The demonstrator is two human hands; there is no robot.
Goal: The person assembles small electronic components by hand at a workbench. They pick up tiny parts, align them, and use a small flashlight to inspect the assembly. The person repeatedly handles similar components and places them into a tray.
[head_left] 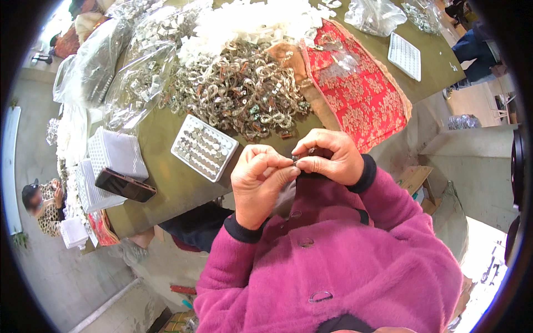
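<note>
My left hand (259,180) and my right hand (331,158) meet in front of my chest, just off the table's near edge. Both are closed in a pinch, thumb against forefinger. Between the fingertips sits a small dark ridged piece (295,159); it is too small to tell its kind, and the fingers cover most of it. To the left of my hands, a white tray (204,148) holds rows of small round pale parts. Beyond it lies a heap of curled, ribbon-like strips with small brown and metallic bits (244,89).
White trays (116,152) are stacked at the left, with a dark phone (125,185) leaning on them. Clear plastic bags (91,66) and white pieces (250,22) lie farther back. A red flowered cloth (361,89) and another white tray (405,56) are at the right. Other people are nearby.
</note>
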